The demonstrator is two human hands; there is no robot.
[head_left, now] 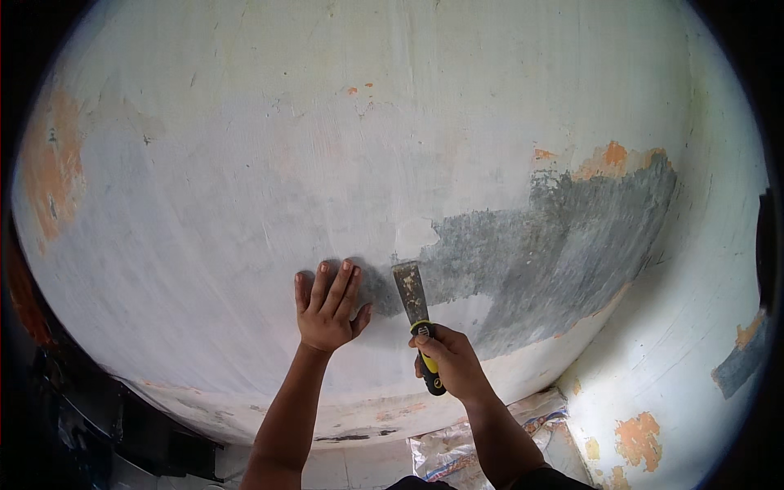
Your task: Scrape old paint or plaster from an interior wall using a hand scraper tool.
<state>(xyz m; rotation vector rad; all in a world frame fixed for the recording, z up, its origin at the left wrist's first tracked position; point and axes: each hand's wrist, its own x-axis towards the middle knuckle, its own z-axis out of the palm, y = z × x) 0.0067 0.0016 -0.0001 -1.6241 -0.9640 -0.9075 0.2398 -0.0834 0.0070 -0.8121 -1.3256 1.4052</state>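
The scraper point(414, 304) is at the left end of the grey patch point(539, 253), its handle point(435, 382) gripped in the right hand point(457, 363), the best hold; probably it is light and stiff. Left of the patch, the left hand point(328, 322) lies open.

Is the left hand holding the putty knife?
No, the right hand holds the putty knife, while the left hand rests open against the wall.
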